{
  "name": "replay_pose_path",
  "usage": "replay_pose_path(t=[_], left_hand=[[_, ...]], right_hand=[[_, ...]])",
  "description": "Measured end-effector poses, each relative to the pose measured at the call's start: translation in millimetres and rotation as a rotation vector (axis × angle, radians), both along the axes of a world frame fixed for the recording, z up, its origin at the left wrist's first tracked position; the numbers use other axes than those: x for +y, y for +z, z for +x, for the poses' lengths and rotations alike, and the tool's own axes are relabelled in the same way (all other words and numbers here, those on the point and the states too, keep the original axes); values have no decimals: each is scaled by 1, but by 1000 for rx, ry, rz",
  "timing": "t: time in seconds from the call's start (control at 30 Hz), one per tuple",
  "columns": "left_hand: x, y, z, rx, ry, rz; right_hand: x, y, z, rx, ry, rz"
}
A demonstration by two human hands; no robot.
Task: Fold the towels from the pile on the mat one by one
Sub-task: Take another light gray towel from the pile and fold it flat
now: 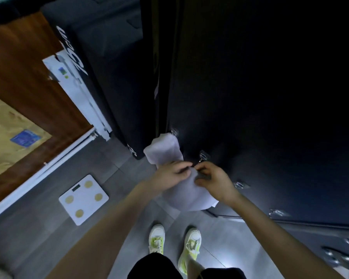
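Note:
A pale lilac towel [165, 150] hangs in front of me, bunched and drooping below my hands toward the floor. My left hand [170, 174] grips its upper edge with curled fingers. My right hand [212, 178] pinches the same edge right beside it, fingertips nearly touching the left hand's. The towel hangs against a tall dark surface [260, 97] that fills the right half of the view. No pile and no mat can be made out in this dim frame.
A white bathroom scale [84, 199] lies on the grey tiled floor at my left. A brown wooden door [24, 77] and a black box with white lettering [101, 81] stand beyond it. Small metal clips [203, 157] dot the dark surface. My white-and-yellow shoes [174, 244] are below.

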State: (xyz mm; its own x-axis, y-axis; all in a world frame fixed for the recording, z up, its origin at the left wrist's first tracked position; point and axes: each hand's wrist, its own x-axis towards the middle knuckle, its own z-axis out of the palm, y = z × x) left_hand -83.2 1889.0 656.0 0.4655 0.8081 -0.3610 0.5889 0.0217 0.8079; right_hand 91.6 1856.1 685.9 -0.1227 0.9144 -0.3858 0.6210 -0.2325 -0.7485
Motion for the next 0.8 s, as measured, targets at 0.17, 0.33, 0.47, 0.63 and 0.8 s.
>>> replay_pose_path(t=[0.17, 0.33, 0.47, 0.63, 0.8], left_hand=[[21, -7, 15, 235, -36, 117], [39, -8, 38, 332, -63, 246], [43, -16, 48, 371, -3, 298], [42, -27, 59, 437, 76, 358], [34, -43, 63, 479, 151, 389]], right_hand=[[2, -7, 15, 51, -178, 20], [3, -26, 6, -38, -417, 81], [6, -41, -7, -178, -572, 169], [11, -47, -18, -373, -665, 301], [13, -64, -25, -442, -662, 364]])
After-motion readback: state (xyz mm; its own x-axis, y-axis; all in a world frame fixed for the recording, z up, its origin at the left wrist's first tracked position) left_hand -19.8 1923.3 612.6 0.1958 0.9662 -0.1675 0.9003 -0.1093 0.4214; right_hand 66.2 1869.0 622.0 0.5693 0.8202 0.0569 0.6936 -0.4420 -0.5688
